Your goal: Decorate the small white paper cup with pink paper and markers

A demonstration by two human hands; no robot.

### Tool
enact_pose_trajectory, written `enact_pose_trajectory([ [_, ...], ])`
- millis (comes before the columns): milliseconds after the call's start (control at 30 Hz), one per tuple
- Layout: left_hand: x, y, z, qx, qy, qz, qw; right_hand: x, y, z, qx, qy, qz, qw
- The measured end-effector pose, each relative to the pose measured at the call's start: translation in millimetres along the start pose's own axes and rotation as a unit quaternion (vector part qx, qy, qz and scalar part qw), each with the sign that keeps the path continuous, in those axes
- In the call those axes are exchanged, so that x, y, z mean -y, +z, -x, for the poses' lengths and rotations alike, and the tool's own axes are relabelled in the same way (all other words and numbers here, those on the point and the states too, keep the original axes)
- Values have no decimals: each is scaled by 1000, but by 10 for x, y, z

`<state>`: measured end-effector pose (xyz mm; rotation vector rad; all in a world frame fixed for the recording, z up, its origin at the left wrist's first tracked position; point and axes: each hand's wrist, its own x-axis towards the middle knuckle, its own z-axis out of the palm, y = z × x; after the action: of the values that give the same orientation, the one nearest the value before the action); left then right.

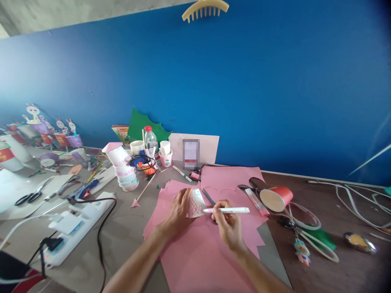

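My left hand [177, 211] is closed around a white paper cup [197, 203], which lies on its side over the pink paper [207, 256]. Pink crosshatched lines and a small blue shape are drawn on the cup. In my right hand [227, 228] is a white marker pen [236, 210], its pink tip at or very near the cup's right edge; whether it touches I cannot tell. Scissors [208, 197] lie on the pink paper between the cup and my right hand, partly hidden behind that hand.
To the left stand stacked decorated cups [125, 171], a bottle [150, 140] and a white power strip [79, 230] with a dark cable. At right are a red paper cup [276, 198], a pink marker box [257, 202] and a keychain [302, 250]. A blue wall [244, 89] rises behind.
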<state>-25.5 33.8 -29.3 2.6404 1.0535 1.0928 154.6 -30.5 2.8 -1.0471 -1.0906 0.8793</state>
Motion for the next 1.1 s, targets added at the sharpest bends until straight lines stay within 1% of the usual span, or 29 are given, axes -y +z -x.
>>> enact_pose_trajectory([
  [200,-34,-10,-14,1,-16,10,1000,-42,-11,26,-1,-7,14,1000],
  [433,-59,-34,-26,-8,-10,4,1000,-39,-14,35,-2,-38,49,998],
  [700,-32,-12,-15,-4,-9,14,1000,-70,-18,32,-2,-32,48,998],
  [1100,-45,-15,-23,1,-18,16,1000,-69,-9,29,1,-27,51,998],
])
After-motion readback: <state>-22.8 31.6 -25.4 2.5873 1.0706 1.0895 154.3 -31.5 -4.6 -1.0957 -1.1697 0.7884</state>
